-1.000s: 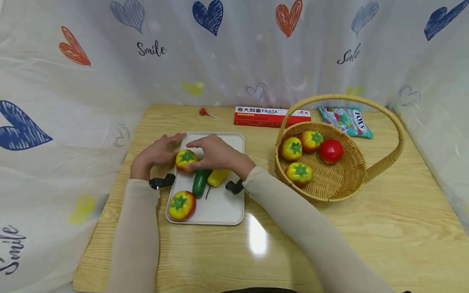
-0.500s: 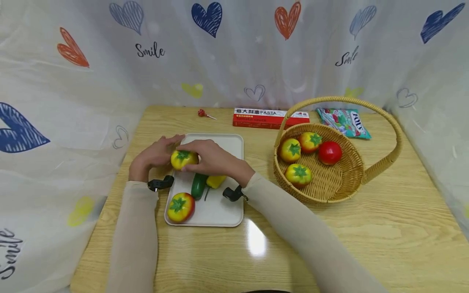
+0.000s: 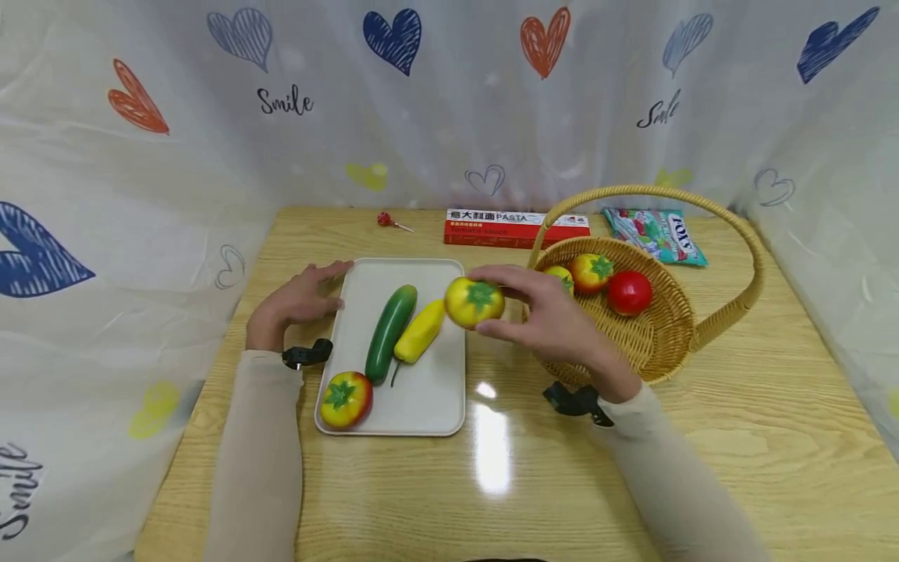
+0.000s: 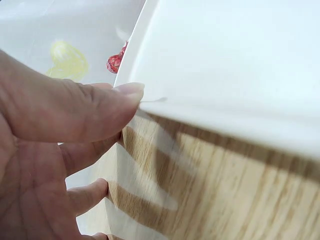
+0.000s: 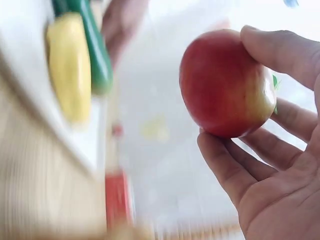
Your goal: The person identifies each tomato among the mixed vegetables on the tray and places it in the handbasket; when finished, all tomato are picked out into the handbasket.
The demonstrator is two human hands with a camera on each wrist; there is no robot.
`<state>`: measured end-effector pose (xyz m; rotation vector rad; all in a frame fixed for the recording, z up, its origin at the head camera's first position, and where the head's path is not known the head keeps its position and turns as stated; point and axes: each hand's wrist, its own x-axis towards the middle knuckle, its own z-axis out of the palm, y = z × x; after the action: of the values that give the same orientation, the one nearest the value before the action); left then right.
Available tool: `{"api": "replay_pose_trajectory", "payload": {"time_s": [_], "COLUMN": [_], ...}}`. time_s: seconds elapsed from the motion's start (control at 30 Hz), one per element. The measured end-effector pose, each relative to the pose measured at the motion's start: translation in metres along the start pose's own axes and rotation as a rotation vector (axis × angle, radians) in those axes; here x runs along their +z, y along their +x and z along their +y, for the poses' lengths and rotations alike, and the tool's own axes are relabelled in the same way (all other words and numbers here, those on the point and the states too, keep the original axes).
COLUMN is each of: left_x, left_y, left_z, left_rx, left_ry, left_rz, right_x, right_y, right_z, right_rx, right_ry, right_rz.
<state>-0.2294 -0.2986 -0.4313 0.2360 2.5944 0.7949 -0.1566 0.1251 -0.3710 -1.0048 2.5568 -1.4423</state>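
In the head view, my right hand (image 3: 555,316) holds a yellow-and-red toy tomato (image 3: 474,302) with a green leafy top, between thumb and fingers, above the gap between tray and basket. The right wrist view shows this tomato (image 5: 225,85) from its red underside. My left hand (image 3: 298,304) rests at the left rim of the white tray (image 3: 428,414); its thumb touches the rim in the left wrist view, fingers spread. On the tray lie a green cucumber (image 3: 390,334), a yellow pepper (image 3: 420,332) and another tomato (image 3: 346,400).
A wicker basket (image 3: 674,343) with a tall handle stands right of the tray, holding tomatoes and a red round fruit (image 3: 629,293); my right hand hides part of it. Behind lie a pasta box (image 3: 516,229), a teal candy bag (image 3: 656,236) and a red lollipop (image 3: 385,219).
My right hand closed round the tomato at the tray's upper left, lifted it and carried it right, toward the basket. The left hand stays at the tray's rim.
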Motion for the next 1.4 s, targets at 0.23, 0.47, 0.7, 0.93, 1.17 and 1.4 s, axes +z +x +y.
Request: {"api": "replay_pose_trajectory", "payload": {"time_s": [0.23, 0.47, 0.7, 0.93, 1.17, 1.4], "left_x": [0.001, -0.001, -0.001, -0.002, -0.002, -0.001], "left_y": [-0.001, -0.005, -0.005, -0.004, -0.001, 0.0], "left_z": [-0.001, 0.002, 0.0, 0.001, -0.001, 0.002], "left_rx": [-0.012, -0.03, -0.019, -0.021, -0.018, -0.022], "left_ry": [0.007, 0.006, -0.011, -0.002, -0.005, -0.01], "left_rz": [0.006, 0.002, 0.002, 0.0, -0.001, -0.002], "right_x": [-0.058, -0.08, -0.081, -0.081, -0.079, -0.087], "right_y": [-0.062, -0.09, -0.09, -0.094, -0.095, -0.102], "right_z": [0.038, 0.06, 0.072, 0.075, 0.074, 0.058], "right_rx": [0.234, 0.356, 0.378, 0.362, 0.394, 0.479], "right_ry": [-0.092, -0.215, -0.338, -0.366, -0.403, -0.473], "right_rz": [0.217, 0.288, 0.196, 0.221, 0.266, 0.166]}}
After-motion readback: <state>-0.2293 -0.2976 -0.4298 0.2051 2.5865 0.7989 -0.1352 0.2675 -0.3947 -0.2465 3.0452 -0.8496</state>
